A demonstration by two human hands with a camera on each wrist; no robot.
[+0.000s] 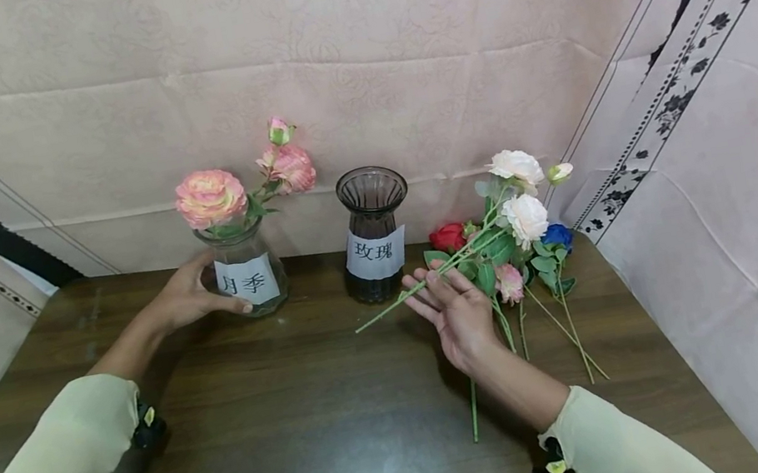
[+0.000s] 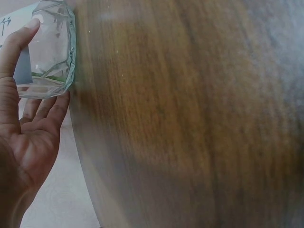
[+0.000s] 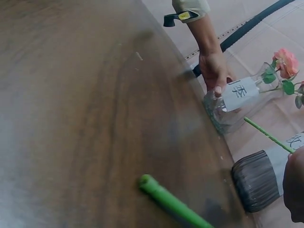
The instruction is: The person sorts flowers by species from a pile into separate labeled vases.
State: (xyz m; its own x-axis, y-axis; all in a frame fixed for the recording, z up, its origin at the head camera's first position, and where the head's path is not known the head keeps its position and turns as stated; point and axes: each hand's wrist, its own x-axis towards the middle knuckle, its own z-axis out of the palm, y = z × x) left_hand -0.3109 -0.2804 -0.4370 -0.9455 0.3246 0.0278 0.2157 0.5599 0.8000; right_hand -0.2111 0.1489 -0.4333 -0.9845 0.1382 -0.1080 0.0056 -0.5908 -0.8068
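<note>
The cloth (image 1: pixel 397 81) bounds the table (image 1: pixel 293 438) at the rear and sides. Table surface extends from the vases forward, between the sleeves (image 1: pixel 54 463). The clear vase (image 1: pixel 249 269) stands near the rear edge, with pink blooms (image 1: pixel 211 198) in it; the dark vase (image 1: pixel 375 246) stands to its right, a gap between. The left hand (image 1: pixel 195 297) wraps the clear vase, thumb in front, fingers behind. The right hand (image 1: pixel 461 311), palm up, holds the white flower (image 1: pixel 527 220) by its stem (image 1: pixel 392 308); the stem end projects left, near the dark vase. The red flower (image 1: pixel 448 238), blue flower (image 1: pixel 558 237) and pink flower (image 1: pixel 509 284) lie beside this hand, partly covered. The left wrist view cuts off the clear vase's top; the right wrist view cuts off most of the right hand.
</note>
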